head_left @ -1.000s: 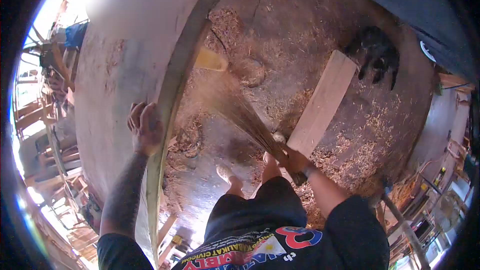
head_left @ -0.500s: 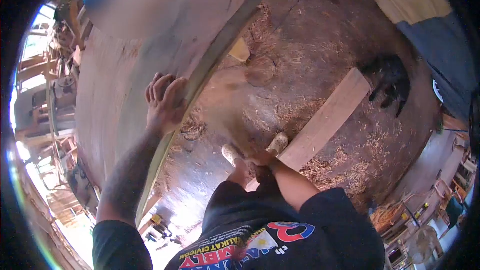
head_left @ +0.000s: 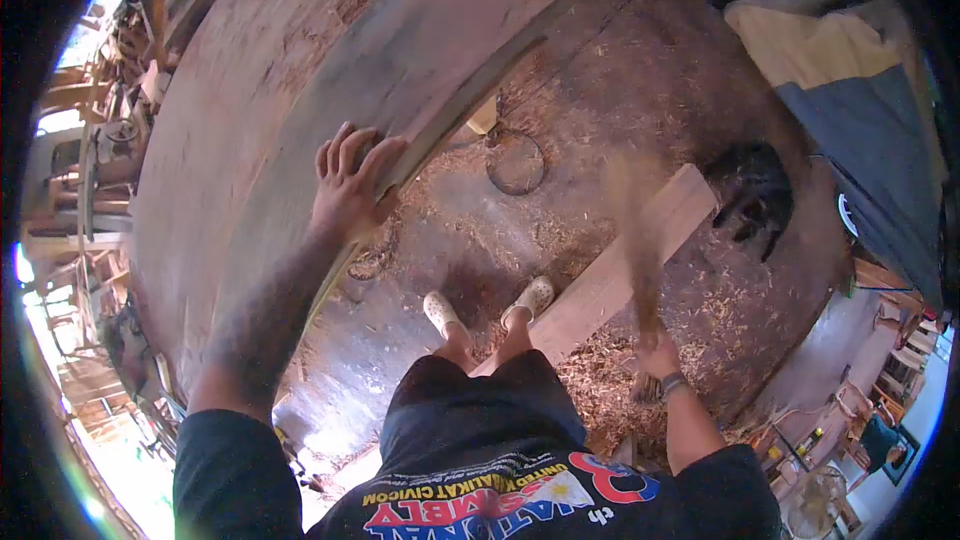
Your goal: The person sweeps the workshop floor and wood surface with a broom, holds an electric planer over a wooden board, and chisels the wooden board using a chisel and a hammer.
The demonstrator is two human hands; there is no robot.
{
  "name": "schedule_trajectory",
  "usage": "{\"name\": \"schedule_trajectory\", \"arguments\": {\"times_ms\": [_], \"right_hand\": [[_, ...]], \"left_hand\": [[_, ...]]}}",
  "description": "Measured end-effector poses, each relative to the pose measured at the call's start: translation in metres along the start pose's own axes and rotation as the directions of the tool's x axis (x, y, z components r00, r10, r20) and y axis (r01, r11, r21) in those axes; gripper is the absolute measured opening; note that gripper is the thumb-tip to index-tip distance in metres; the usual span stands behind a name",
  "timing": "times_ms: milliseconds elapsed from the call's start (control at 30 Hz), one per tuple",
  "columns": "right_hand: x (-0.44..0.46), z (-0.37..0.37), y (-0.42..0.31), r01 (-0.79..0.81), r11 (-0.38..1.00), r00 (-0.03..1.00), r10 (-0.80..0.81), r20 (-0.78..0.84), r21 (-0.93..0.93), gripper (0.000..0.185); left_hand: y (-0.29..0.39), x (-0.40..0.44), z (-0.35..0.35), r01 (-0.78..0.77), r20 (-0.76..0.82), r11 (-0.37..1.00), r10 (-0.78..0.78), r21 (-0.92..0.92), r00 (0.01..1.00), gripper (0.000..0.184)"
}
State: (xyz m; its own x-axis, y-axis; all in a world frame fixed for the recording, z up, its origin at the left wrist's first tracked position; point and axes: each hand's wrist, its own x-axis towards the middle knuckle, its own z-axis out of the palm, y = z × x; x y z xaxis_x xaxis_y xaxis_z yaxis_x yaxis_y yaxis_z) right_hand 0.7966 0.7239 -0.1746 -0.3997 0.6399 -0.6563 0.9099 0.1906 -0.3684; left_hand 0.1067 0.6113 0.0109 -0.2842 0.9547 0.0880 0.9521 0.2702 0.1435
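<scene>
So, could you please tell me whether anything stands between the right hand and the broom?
Nothing visible does: the right hand grips the broom directly; blurred, the broom overlaps the plank in view.

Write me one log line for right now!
left hand: on wooden surface; right hand: gripping broom; broom: blurred; shavings: on floor

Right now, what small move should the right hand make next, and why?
Probably draw the broom through the loose shavings beside the plank: the right hand grips the broom, and those shavings lie close to it.
</scene>
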Motion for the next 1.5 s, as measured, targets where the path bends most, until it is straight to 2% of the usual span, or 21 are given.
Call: {"name": "schedule_trajectory", "arguments": {"times_ms": [67, 100, 133, 200, 400, 567, 700, 733, 767, 800, 833, 867, 967, 1000, 1067, 1133, 1233, 1267, 1367, 1467, 1500], "right_hand": [[0.004, -0.006, -0.014, -0.317, 0.942, 0.946, 0.322, -0.036, 0.107, 0.033], [0.015, 0.030, -0.013, -0.315, 0.941, 0.945, 0.323, -0.053, 0.124, 0.029], [0.024, 0.089, -0.011, -0.266, 0.953, 0.960, 0.276, -0.053, 0.144, 0.025], [0.045, 0.241, -0.006, 0.251, 0.964, 0.968, -0.249, -0.033, 0.085, 0.019], [0.003, 0.224, -0.296, 0.322, 0.841, 0.688, -0.523, 0.503, 0.434, 0.047], [-0.064, 0.201, -0.348, 0.267, 0.888, 0.622, -0.456, 0.636, 0.375, 0.076], [-0.110, 0.170, -0.315, 0.371, 0.925, 0.638, -0.319, 0.701, 0.083, 0.062], [-0.131, 0.160, -0.293, 0.243, 0.956, 0.712, -0.292, 0.638, 0.166, 0.060], [-0.154, 0.150, -0.272, 0.125, 0.955, 0.779, -0.263, 0.569, 0.269, 0.061], [-0.148, 0.190, -0.198, 0.199, 0.966, 0.854, -0.254, 0.453, 0.165, 0.059], [-0.201, 0.137, -0.245, 0.061, 0.950, 0.912, -0.177, 0.369, 0.306, 0.056], [-0.233, 0.105, -0.273, 0.137, 0.990, 0.957, -0.141, 0.255, 0.032, 0.050], [-0.270, 0.114, -0.240, 0.030, 0.868, 1.000, -0.030, -0.009, 0.495, 0.047], [-0.262, 0.128, -0.215, 0.067, 0.712, 0.991, 0.031, -0.127, 0.699, 0.045], [-0.240, 0.132, -0.208, 0.186, 0.668, 0.921, 0.137, -0.364, 0.721, 0.045], [-0.245, 0.106, -0.273, 0.382, 0.680, 0.807, 0.084, -0.584, 0.626, 0.049], [-0.254, 0.069, -0.386, 0.547, 0.597, 0.742, -0.021, -0.670, 0.587, 0.054], [-0.239, 0.066, -0.396, 0.634, 0.615, 0.663, -0.122, -0.739, 0.468, 0.058], [-0.237, 0.038, -0.462, 0.620, 0.637, 0.781, -0.444, -0.440, 0.458, 0.065], [-0.291, 0.003, -0.563, 0.666, 0.736, 0.744, -0.668, -0.032, 0.119, 0.078], [-0.289, 0.000, -0.565, 0.690, 0.721, 0.722, -0.692, -0.002, 0.063, 0.080]], "left_hand": [[0.003, 0.001, -0.001, -0.005, 0.010, 1.000, 0.005, -0.012, 1.000, 0.080], [0.003, 0.000, 0.000, -0.004, 0.010, 1.000, 0.004, -0.009, 1.000, 0.080], [0.003, 0.000, 0.001, -0.004, 0.006, 1.000, 0.004, -0.008, 1.000, 0.080], [0.004, 0.001, 0.000, -0.009, -0.013, 1.000, 0.009, -0.008, 1.000, 0.079], [0.004, -0.005, 0.003, -0.053, -0.121, 0.998, 0.049, -0.036, 0.991, 0.075], [-0.001, -0.016, 0.006, -0.126, -0.218, 0.990, 0.110, -0.062, 0.970, 0.066], [0.007, -0.073, 0.035, -0.202, -0.173, 0.975, 0.214, 0.088, 0.961, 0.074], [0.014, -0.099, 0.057, -0.229, -0.236, 0.964, 0.255, 0.133, 0.938, 0.073], [0.018, -0.130, 0.069, -0.325, -0.212, 0.946, 0.318, -0.002, 0.924, 0.071], [0.025, -0.166, 0.078, -0.407, -0.165, 0.893, 0.380, -0.191, 0.910, 0.069], [0.030, -0.203, 0.089, -0.411, -0.053, 0.813, 0.429, -0.412, 0.902, 0.067], [0.031, -0.246, 0.096, -0.335, 0.072, 0.733, 0.462, -0.591, 0.884, 0.065], [0.012, -0.356, 0.114, -0.022, 0.320, 0.546, 0.523, -0.838, 0.790, 0.059], [0.001, -0.383, 0.118, -0.013, 0.292, 0.501, 0.526, -0.865, 0.799, 0.056], [-0.016, -0.401, 0.106, 0.006, 0.298, 0.507, 0.497, -0.862, 0.815, 0.053], [-0.028, -0.411, 0.063, 0.048, 0.376, 0.605, 0.428, -0.795, 0.822, 0.052], [-0.023, -0.381, -0.017, 0.089, 0.370, 0.628, 0.332, -0.773, 0.868, 0.054], [-0.018, -0.367, -0.018, 0.037, 0.261, 0.560, 0.325, -0.828, 0.909, 0.053], [0.008, -0.328, -0.077, -0.015, 0.005, 0.242, 0.082, -0.970, 0.997, 0.049], [0.013, -0.292, -0.101, 0.000, 0.055, -0.449, -0.109, -0.893, 0.993, 0.046], [-0.005, -0.292, -0.101, -0.049, -0.017, -0.180, -0.172, -0.982, 0.985, 0.046]]}}
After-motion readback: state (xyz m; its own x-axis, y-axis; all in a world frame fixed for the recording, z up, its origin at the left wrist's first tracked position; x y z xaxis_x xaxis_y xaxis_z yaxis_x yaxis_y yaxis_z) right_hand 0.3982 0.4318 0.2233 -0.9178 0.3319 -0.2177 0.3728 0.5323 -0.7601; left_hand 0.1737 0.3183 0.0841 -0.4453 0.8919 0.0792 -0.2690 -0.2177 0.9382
